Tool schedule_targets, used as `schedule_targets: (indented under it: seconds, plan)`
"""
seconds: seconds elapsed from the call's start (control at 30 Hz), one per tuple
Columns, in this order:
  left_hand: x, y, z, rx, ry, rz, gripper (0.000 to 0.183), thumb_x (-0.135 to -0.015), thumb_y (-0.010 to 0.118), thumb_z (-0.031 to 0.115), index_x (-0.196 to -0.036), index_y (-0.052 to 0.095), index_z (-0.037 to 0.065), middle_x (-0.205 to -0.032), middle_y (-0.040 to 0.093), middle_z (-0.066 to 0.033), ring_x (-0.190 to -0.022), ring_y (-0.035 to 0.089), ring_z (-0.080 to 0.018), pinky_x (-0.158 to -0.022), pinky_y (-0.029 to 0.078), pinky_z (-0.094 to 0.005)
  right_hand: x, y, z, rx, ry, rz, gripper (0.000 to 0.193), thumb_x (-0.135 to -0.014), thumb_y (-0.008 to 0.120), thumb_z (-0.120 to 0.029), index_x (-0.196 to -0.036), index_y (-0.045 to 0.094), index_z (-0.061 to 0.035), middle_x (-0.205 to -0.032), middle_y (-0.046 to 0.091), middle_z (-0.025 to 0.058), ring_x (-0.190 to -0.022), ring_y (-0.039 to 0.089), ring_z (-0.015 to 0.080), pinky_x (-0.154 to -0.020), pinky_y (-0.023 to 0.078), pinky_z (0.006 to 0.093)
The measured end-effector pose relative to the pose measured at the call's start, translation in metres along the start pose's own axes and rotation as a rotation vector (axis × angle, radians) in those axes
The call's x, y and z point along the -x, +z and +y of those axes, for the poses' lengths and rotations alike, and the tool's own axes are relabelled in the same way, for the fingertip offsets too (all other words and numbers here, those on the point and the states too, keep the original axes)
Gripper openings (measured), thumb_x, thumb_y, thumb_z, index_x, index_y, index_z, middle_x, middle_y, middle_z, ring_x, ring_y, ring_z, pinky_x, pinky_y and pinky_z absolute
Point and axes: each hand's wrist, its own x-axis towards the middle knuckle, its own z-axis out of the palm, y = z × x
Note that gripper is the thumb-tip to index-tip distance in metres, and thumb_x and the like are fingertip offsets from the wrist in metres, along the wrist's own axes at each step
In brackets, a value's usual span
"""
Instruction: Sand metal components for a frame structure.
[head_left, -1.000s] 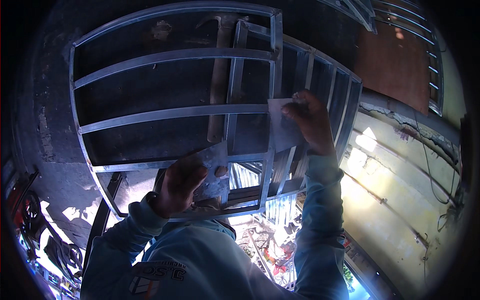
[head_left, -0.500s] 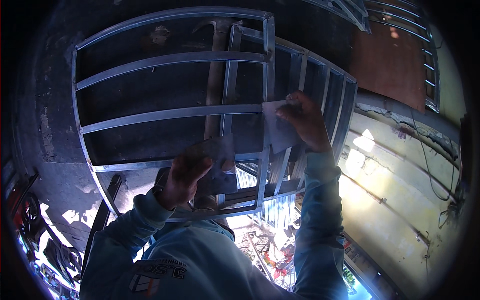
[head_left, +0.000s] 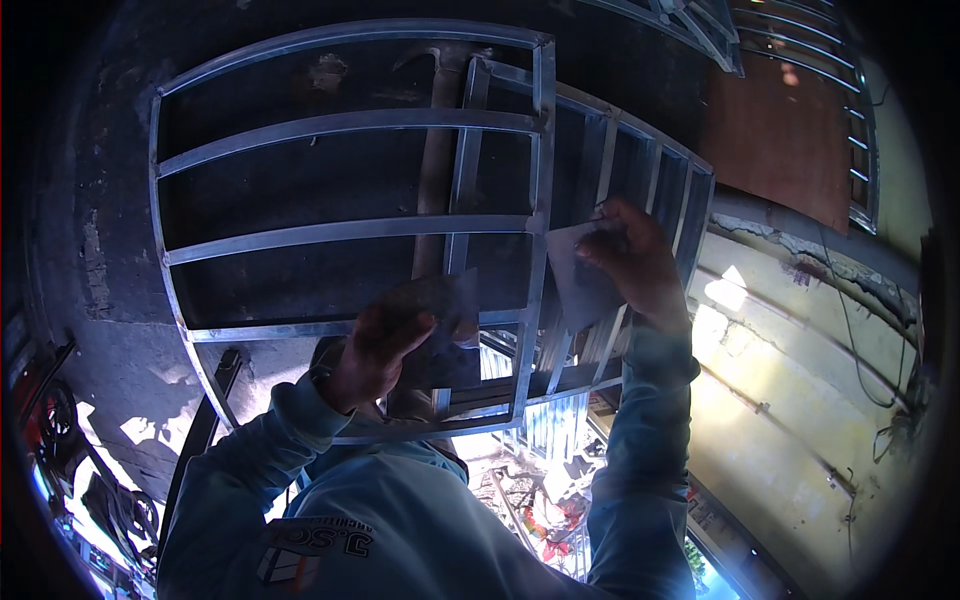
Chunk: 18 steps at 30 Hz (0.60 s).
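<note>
My left hand point(head_left: 370, 355) grips a thin dark square plate point(head_left: 450, 350) between thumb and fingers. In my right hand point(head_left: 640, 265), a similar thin grey plate point(head_left: 578, 275) is pinched near its upper right corner. The two plates are apart. Both appear in front of a metal frame point(head_left: 350, 232) of square tubing with several crossbars. My right hand and its plate lie just right of the frame's right upright. Behind that frame is a second barred metal frame point(head_left: 468, 150). What the plates are made of, I cannot tell.
A brown panel point(head_left: 775, 140) and a rack of metal bars point(head_left: 858, 110) stand at the upper right. Along the right runs a yellowish wall point(head_left: 780, 350) with pipes and a hanging cable. A black bar point(head_left: 205, 430) leans at the lower left, and bicycle-like wheels show beyond it.
My right hand has moved a little right and down with its plate, away from the left one. My left hand has barely shifted and keeps its plate.
</note>
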Motion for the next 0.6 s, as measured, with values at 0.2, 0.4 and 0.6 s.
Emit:
schedule_targets:
  seconds: [0.2,0.4,0.6]
  plan:
    - [-0.012,-0.003,-0.010,-0.211,0.272,0.050,0.038,-0.094,0.065,0.001,-0.130,0.062,0.014,-0.127,0.063,-0.0165,-0.113,0.063,-0.0376,-0.099,0.051,-0.0484,0.007,0.001,-0.035,0.288,-0.149,0.034,0.036,-0.082,0.076,-0.004,-0.113,0.058,-0.0049,-0.102,0.070,0.0148,-0.096,0.073,0.0285,-0.082,0.057,0.0381]
    - [-0.007,-0.009,0.000,-0.239,0.235,0.074,0.060,-0.087,0.063,-0.011,-0.139,0.060,0.019,-0.120,0.062,-0.0178,-0.106,0.062,-0.0372,-0.096,0.050,-0.0470,-0.064,0.017,-0.096,1.098,-0.507,0.016,0.027,-0.084,0.068,-0.004,-0.110,0.066,-0.0075,-0.096,0.073,0.0144,-0.094,0.071,0.0347,-0.083,0.057,0.0407]
    - [-0.001,-0.020,0.016,-0.118,0.192,0.117,0.049,-0.093,0.062,-0.007,-0.138,0.060,0.015,-0.122,0.061,-0.0164,-0.109,0.061,-0.0320,-0.098,0.049,-0.0429,-0.108,0.079,-0.107,1.520,-0.246,-0.294,0.016,-0.087,0.061,-0.009,-0.098,0.073,-0.0086,-0.093,0.074,0.0120,-0.092,0.072,0.0317,-0.083,0.057,0.0434]
